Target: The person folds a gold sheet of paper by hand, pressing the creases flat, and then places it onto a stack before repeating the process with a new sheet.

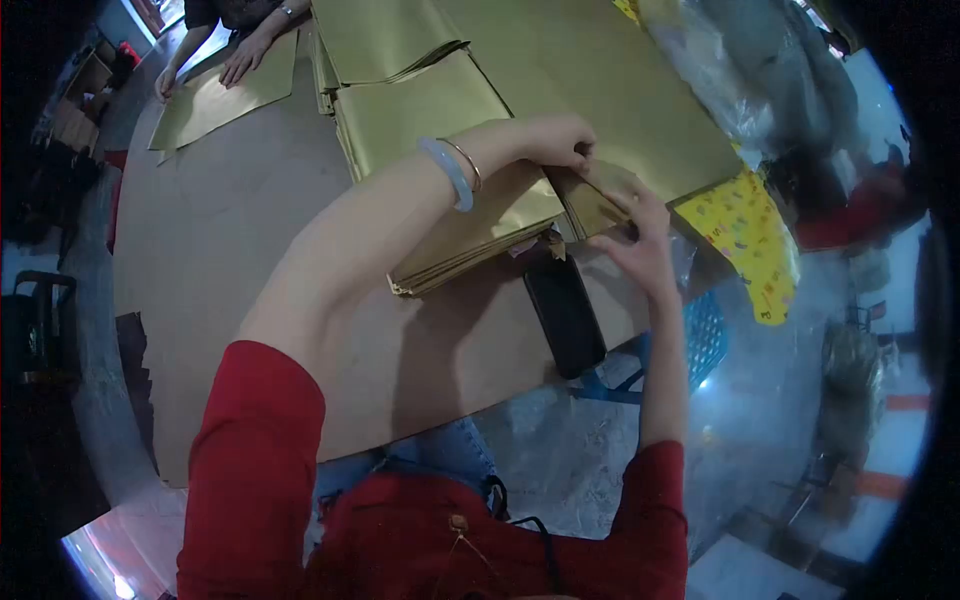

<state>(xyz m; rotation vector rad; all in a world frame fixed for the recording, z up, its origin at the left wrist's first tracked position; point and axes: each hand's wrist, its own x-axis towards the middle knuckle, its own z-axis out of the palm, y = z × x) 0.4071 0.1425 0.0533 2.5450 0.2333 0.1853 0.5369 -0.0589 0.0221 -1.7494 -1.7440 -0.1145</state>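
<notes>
Stacks of gold sheets (425,110) lie on the brown table (220,230). My left hand (562,140), its fingers curled in, is over the edge of a large gold sheet (620,90); what it pinches is too small to tell. Bracelets circle that wrist. My right hand (640,235) has its thumb and fingers round the near corner of a narrow gold piece (590,205), beside the stack. Just below lies a black phone (566,315) at the table's edge.
At the upper left, another person's hands (245,62) rest on a gold sheet (225,105). Yellow patterned material (750,240) hangs at the right edge. Clear plastic (740,80) lies at the upper right. A blue stool (705,340) stands below the table's right side.
</notes>
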